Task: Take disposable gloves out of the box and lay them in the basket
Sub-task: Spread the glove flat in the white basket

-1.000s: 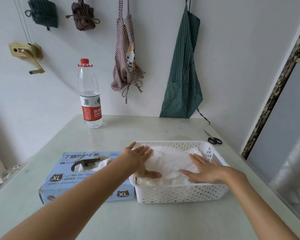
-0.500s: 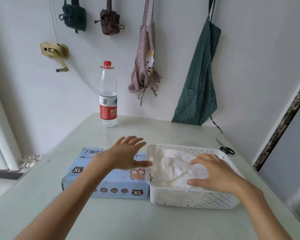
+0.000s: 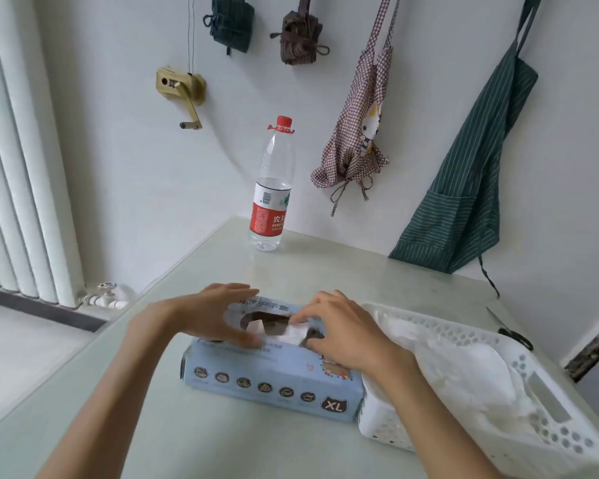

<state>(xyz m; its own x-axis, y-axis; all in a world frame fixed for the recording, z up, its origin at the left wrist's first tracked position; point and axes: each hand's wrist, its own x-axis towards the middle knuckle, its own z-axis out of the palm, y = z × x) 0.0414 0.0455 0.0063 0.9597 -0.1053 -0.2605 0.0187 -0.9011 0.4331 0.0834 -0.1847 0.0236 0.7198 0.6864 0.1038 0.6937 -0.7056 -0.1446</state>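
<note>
the left hand rests flat on the glove box on the bench; the right hand pinches a white glove at its opening, beside the basket holding gloves.

A light blue glove box is laid flat under both hands, marked XL on its front. A white glove is seen sticking out of the oval hole in its top, pinched by the right hand. A white basket with small holes is set just right of the box, with white gloves piled inside.
</note>
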